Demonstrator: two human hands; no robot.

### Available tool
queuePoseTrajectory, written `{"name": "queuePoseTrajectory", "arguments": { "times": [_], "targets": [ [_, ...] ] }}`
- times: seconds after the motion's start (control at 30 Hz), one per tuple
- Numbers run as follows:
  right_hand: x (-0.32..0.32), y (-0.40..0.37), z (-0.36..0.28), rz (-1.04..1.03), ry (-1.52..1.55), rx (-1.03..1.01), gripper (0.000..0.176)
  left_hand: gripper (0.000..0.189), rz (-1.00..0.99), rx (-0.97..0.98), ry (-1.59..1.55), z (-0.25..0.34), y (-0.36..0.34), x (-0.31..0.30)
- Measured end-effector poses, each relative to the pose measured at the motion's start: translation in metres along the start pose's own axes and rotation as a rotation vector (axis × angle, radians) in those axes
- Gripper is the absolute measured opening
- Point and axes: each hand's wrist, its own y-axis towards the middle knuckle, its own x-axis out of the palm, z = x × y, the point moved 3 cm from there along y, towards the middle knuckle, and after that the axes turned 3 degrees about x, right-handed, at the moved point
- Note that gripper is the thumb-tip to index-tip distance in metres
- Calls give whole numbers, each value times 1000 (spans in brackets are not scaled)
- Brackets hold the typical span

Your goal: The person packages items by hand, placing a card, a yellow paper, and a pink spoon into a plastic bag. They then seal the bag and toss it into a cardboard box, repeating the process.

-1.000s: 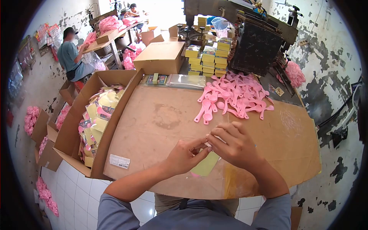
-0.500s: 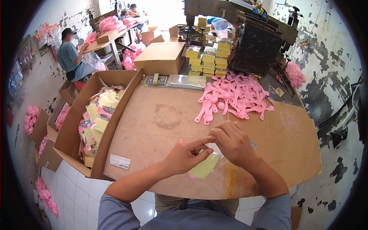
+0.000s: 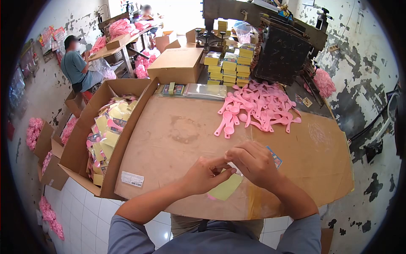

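My left hand (image 3: 204, 174) is closed, thumb and index finger pinching the upper edge of a clear plastic bag. A yellow card (image 3: 227, 188) shows inside the bag, with a bit of pink at its lower left corner. My right hand (image 3: 253, 163) is curled in at the same top edge, its fingertips touching my left fingers; they partly hide the bag's opening. Beside my right hand, a blue printed card (image 3: 275, 157) lies on the cardboard. Farther up, a heap of pink plastic spoons (image 3: 258, 106) covers the back right.
An open carton (image 3: 111, 182) of filled bags stands left of the cardboard-covered table (image 3: 169, 152). Clear bags (image 3: 206, 91) and stacked yellow cards (image 3: 229, 63) sit at the back, near a closed box (image 3: 176, 63) and a dark machine (image 3: 282, 53). Another person (image 3: 76, 67) sits far left.
Both hands have shifted slightly left, my right hand bending lower over the bag's top. More of the blue card shows. The seated person at left has raised a hand.
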Motion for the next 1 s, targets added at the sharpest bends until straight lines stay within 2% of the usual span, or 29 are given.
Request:
{"name": "queuePoseTrajectory", "arguments": {
  "times": [0.2,0.4,0.5,0.7,0.8,0.9,0.97,1.0],
  "targets": [
    [-12,4,-6,-50,-40,-45,27,21,20,-61,-49,6,3,-4],
    [-8,-5,-10,-79,-225,-158,33,18,19,33,89,6,2,1],
    [-5,-9,-11,-61,-301,-207,35,18,-4,2,79,7,2,2],
    [-2,-6,-11,-39,-254,-161,30,22,-7,42,98,4,2,5],
    [-8,-6,-5,35,-167,-14,25,31,23,59,136,5,2,3],
    [-16,-16,34,161,-14,254,20,37,-100,-10,115,4,1,0],
    [-38,-21,54,143,237,520,15,37,-28,-116,-95,-6,0,2],
    [-55,-26,64,91,461,637,15,37,10,-169,-200,-11,0,2]
  ]
}}
